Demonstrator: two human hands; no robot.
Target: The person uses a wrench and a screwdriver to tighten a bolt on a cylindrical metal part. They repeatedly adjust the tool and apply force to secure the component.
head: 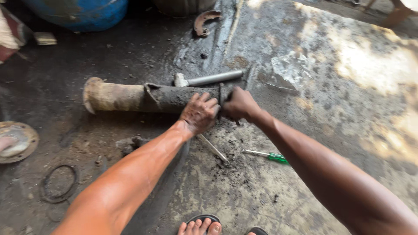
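A long, grimy metal tube (130, 96) with a flared rusty flange at its left end lies across the oily concrete floor. My left hand (199, 113) rests on the tube's dark right portion, fingers spread over it. My right hand (238, 105) is closed around the tube's right end, where a dark ring or collar sits. What lies under my right palm is hidden. Black greasy crumbs are scattered on the floor just below both hands.
A hammer with a grey handle (209, 79) lies just behind the tube. A green-handled screwdriver (265, 155) and a thin metal rod (212, 149) lie in front. A rubber ring (60, 182), a round rusty plate (17, 141), a curved brake shoe (204, 21) and a blue drum (78, 13) surround the spot.
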